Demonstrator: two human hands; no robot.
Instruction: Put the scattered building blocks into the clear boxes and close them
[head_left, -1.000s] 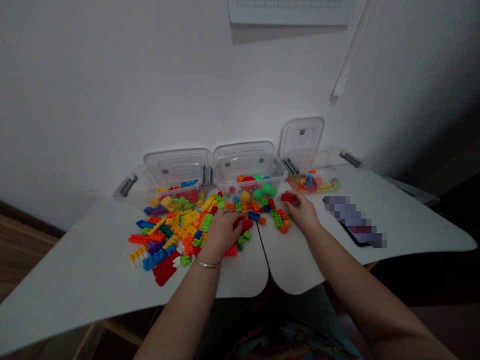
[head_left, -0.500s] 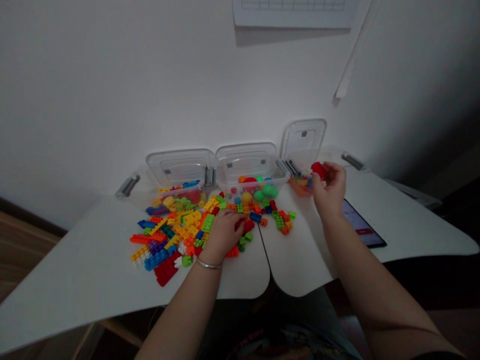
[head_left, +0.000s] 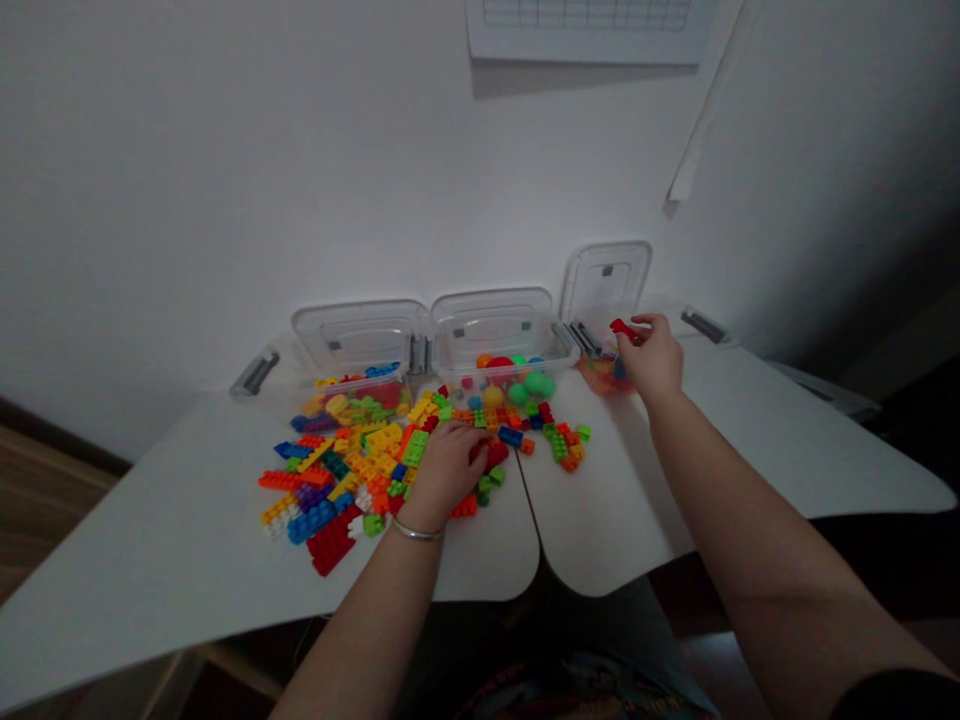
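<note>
A heap of coloured building bricks [head_left: 360, 460] is spread over the white table [head_left: 150, 560]. My left hand [head_left: 444, 468] lies on the heap's right side, fingers curled over red bricks [head_left: 495, 455]. My right hand [head_left: 651, 358] reaches to the back right and pinches a red brick [head_left: 622, 328] above the right clear box [head_left: 604, 372], which holds some coloured pieces. Its lid [head_left: 606, 280] stands upright behind it.
Two more clear open boxes stand at the back: the left box [head_left: 352, 385] with bricks, the middle box [head_left: 502, 365] with coloured balls. A second table leaf [head_left: 787, 450] lies to the right. A white wall rises just behind the boxes.
My right hand carried the red brick from the table up and back to the right box, lowering over it now. The left hand stayed on the heap.
</note>
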